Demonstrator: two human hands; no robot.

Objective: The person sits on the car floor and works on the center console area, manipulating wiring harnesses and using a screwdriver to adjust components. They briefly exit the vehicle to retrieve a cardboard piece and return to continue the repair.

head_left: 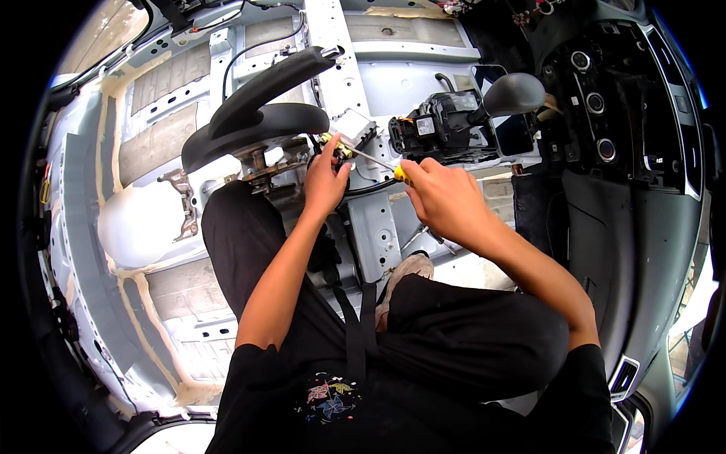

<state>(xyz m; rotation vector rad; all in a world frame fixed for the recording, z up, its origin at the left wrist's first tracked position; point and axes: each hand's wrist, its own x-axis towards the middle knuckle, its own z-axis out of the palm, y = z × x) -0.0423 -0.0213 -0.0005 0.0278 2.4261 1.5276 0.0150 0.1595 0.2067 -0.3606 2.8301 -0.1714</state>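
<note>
My right hand is closed around the yellow handle of a screwdriver. Its metal shaft points left, with the tip at a small yellow connector on the centre tunnel. From the near side, my left hand grips around that connector, fingers bent; its fingertips partly hide the connector and wires. Just beyond the hands sits a silver box-shaped module. A black handbrake lever with a silver button rises to the left of my left hand.
Right of the module stands the gear shifter base with a grey knob. A stripped dashboard with round knobs fills the right. Bare white floor metal spreads left. Metal tools lie near my shoe.
</note>
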